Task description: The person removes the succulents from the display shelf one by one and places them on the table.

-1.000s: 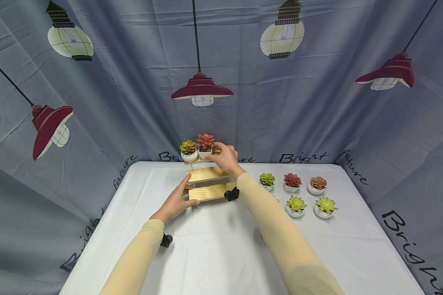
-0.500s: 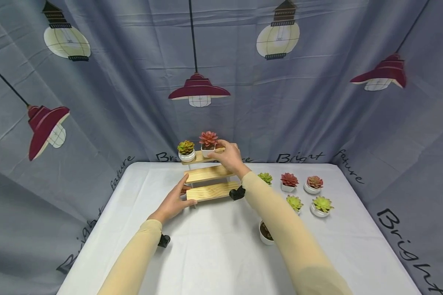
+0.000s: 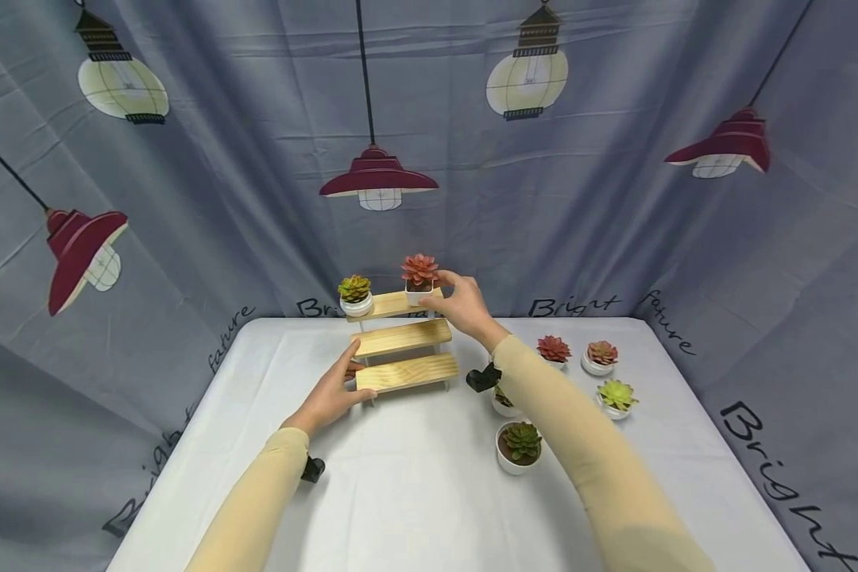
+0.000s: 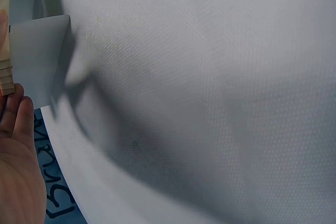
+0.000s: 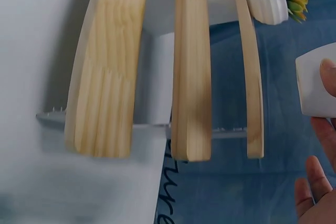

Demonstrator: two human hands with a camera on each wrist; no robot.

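Note:
A three-tier wooden display stand [image 3: 407, 372] with pale side supports stands at the back of the table. My left hand [image 3: 329, 397] grips its left end, thumb at the lowest board and fingers by the middle one. My right hand [image 3: 465, 306] pinches the white pot of a red succulent [image 3: 419, 270] over the right part of the top board. In the right wrist view a gap shows between this white pot [image 5: 315, 80] and the top board [image 5: 252, 77]. A yellow-green succulent [image 3: 355, 287] in a round white pot sits on the top board's left end.
To the right stand a red succulent [image 3: 554, 348], a pinkish one [image 3: 601, 354], a light green one [image 3: 617, 394] and a dark green one [image 3: 520, 441], all in white pots. My right forearm partly covers another pot [image 3: 504, 403]. A grey curtain [image 3: 257, 199] hangs behind.
My right hand has carried the red succulent rightward along the top board, away from the yellow-green one. My left hand keeps its grip on the stand. The head view has shifted slightly.

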